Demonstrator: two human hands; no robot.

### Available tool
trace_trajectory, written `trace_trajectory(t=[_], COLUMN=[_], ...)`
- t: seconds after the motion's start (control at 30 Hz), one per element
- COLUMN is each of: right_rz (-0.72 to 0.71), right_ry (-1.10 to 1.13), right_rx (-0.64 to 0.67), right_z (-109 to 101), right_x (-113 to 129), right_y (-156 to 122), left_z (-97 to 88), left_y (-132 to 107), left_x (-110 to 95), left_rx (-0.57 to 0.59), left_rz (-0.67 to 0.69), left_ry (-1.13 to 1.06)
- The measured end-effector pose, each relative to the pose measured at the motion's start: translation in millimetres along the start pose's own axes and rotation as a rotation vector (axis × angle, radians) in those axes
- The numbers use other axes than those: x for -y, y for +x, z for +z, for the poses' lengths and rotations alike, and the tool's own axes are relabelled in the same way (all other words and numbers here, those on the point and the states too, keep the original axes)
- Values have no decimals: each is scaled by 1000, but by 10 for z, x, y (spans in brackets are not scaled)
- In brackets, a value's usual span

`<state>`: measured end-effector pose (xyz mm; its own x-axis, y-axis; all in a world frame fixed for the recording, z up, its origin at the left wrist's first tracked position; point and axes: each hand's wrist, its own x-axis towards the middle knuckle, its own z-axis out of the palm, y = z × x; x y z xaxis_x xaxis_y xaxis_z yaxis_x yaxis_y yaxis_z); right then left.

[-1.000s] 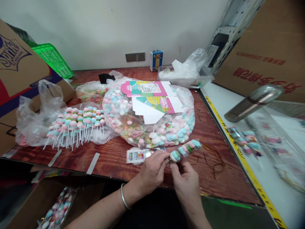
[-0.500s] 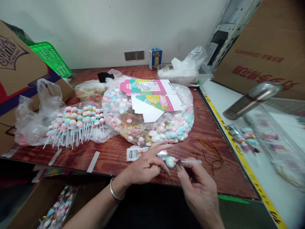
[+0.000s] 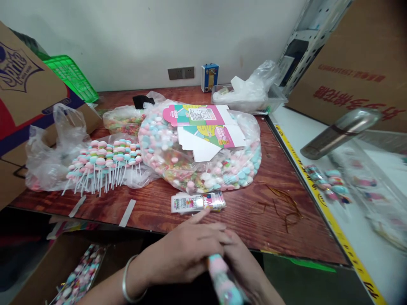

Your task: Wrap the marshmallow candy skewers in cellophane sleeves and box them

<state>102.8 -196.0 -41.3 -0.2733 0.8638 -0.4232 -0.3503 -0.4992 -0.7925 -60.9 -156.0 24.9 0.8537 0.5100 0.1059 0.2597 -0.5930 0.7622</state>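
A wrapped marshmallow lollipop (image 3: pixel 224 279), with pink, white and blue pieces, points down toward me between my hands. My left hand (image 3: pixel 187 245), with a silver bangle at its wrist, is closed over the upper end of it, the index finger stretched forward. My right hand (image 3: pixel 246 267) is closed around the same end from the right, its fingertips partly under the left ones. Both hands are blurred, and the stick is hidden between them. Just beyond the fingers lies a stack of printed clear wrappers (image 3: pixel 190 202). Thin golden ties (image 3: pixel 284 207) lie to the right.
Unwrapped marshmallow lollipops (image 3: pixel 103 156) lie on plastic at left. A large bag of marshmallows (image 3: pixel 152 140) bears a flattened printed box (image 3: pixel 203 129). Below left, a carton (image 3: pixel 47 258) holds wrapped candies. A steel flask (image 3: pixel 337 135) and wrapped lollipops (image 3: pixel 330 184) are at right.
Both hands have drawn back toward me, off the table edge, and come together. The lollipop has turned from lying crosswise to pointing toward me. The wrapper stack is now uncovered.
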Motion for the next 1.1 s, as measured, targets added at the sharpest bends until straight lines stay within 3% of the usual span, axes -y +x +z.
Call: trace_trajectory(t=[0.03, 0.1, 0.23, 0.33, 0.4, 0.43, 0.5, 0.6, 0.73, 0.8, 0.9, 1.1], right_rz=[-81, -324, -776, -909, -926, -923, -904, -913, -967, -999, -1042, -1138], right_ry=[-163, -541, -1218, -1541, -1624, -1633, -1610, -1561, -1579, -1615, -1674, -1760], right_rx=[-3, -148, -554, -655, -657, -653, -643, -629, -625, -620, -619, -629], right_z=[5, -34, -197, -246, -233, -219, -189, -152, -128, -126, -140, -266], right_x=[-3, 13, -1, -76, -118, -132, -144, -142, -103, -63, -4, 25], right_y=[39, 138, 428, 628, 702, 721, 739, 745, 710, 661, 568, 452], left_z=[-50, -190, -400, -337, -252, -219, -186, -163, 18, 161, 335, 401], left_y=[-142, -539, -1776, -2717, -3017, -3015, -2708, -1745, -491, -112, 160, 235], left_x=[15, 102, 442, 699, 783, 789, 735, 584, 561, 666, 850, 911], left_rx=[-56, -202, -243, -231, -200, -192, -150, -202, -424, -381, -384, -388], left_rz=[-84, -349, -951, -1275, -1360, -1378, -1312, -883, -326, -220, -261, -399], left_ry=[-30, -60, 113, 271, 390, 406, 278, 85, 355, 459, 530, 476])
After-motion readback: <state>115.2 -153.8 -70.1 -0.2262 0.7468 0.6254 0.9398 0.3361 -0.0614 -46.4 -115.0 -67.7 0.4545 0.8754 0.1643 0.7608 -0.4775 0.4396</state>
